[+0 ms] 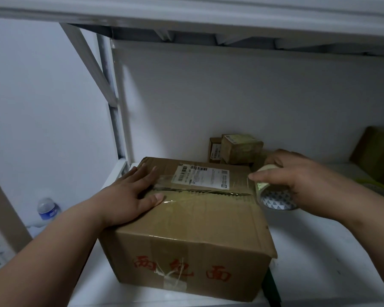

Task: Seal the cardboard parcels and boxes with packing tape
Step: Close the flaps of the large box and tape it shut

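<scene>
A brown cardboard box (pixel 200 229) with red characters on its front and a white shipping label (pixel 201 177) on top sits on a white shelf (pixel 319 251). My left hand (pixel 133 193) lies flat on the left end of the box's top seam, fingers straight, pressing a strip of clear tape (pixel 200 193) that runs along the seam. My right hand (pixel 297 176) grips a roll of packing tape (pixel 273 191) at the box's right edge, its thumb on the stretched strip.
Small cardboard boxes (pixel 239 149) stand at the back against the white wall. Another brown box (pixel 377 151) leans at the far right, with a yellow-rimmed roll (pixel 377 187) in front of it. A water bottle (pixel 48 210) stands lower left, beyond the shelf's frame.
</scene>
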The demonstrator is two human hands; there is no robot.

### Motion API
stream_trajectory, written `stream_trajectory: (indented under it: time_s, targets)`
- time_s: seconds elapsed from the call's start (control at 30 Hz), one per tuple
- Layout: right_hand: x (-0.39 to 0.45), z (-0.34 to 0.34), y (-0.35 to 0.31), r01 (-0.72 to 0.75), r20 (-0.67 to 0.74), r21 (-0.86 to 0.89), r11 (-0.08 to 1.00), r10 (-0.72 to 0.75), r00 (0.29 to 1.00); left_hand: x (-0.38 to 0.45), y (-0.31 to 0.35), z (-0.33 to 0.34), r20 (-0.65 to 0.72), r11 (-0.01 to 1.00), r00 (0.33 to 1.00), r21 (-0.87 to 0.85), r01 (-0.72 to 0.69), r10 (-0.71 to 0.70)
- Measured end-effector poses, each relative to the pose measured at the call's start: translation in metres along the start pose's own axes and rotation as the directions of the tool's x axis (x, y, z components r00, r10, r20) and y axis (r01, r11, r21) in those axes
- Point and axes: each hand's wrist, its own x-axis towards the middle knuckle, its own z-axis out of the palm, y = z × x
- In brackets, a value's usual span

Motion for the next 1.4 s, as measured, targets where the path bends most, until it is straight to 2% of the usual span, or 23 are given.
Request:
stream_trajectory:
  time_s: [0.1,0.17,0.23,0.4,0.63,0.73,0.83,0.9,1.07,1.17,1.27,1.4]
  targets:
    - [0.006,0.008,0.002,-0.045,0.034,0.008,0.999,0.044,0.998,0.0,0.0,0.0,0.009,1.0,1.0,0.01,0.012,-0.012]
    - [0.007,0.007,0.003,-0.118,0.195,0.003,0.993,0.115,0.974,0.0,0.0,0.0,0.01,1.0,1.0,0.009,0.019,-0.019]
    - [0.007,0.005,0.002,-0.16,0.287,0.014,0.987,0.149,0.946,0.0,0.001,0.0,0.009,1.0,1.0,0.013,0.017,-0.018]
    - [0.009,0.006,-0.002,-0.172,0.329,-0.074,0.982,0.187,0.925,-0.001,0.002,-0.001,0.029,0.999,0.999,0.047,0.012,-0.014]
    - [0.006,0.018,-0.008,-0.149,0.303,-0.174,0.973,0.196,0.933,-0.007,0.014,-0.007,0.067,0.962,0.997,0.273,0.024,-0.044]
    - [0.006,0.019,-0.012,-0.124,0.284,-0.231,0.965,0.189,0.94,-0.009,0.026,-0.01,0.04,0.924,0.999,0.383,0.016,-0.034]
    - [0.008,0.018,-0.016,-0.125,0.266,-0.255,0.959,0.194,0.944,-0.013,0.047,-0.005,0.042,0.942,0.996,0.323,-0.086,0.077]
    - [0.007,0.018,-0.018,-0.12,0.264,-0.262,0.958,0.191,0.945,-0.014,0.057,0.001,0.109,0.953,0.985,0.259,-0.156,0.132]
    - [0.004,0.02,-0.019,-0.133,0.255,-0.24,0.962,0.195,0.947,-0.01,0.06,-0.002,0.25,0.957,0.964,0.243,-0.157,0.094]
    - [0.003,0.022,-0.021,-0.134,0.219,-0.182,0.974,0.173,0.96,-0.009,0.075,-0.002,0.25,0.957,0.964,0.246,-0.152,0.089]
    - [0.003,0.024,-0.019,-0.142,0.201,-0.16,0.977,0.172,0.964,-0.009,0.093,0.008,0.24,0.947,0.956,0.228,-0.226,0.17]
    - [0.003,0.031,-0.017,-0.099,0.133,-0.11,0.989,0.113,0.985,-0.005,0.114,0.011,0.243,0.944,0.948,0.208,-0.256,0.204]
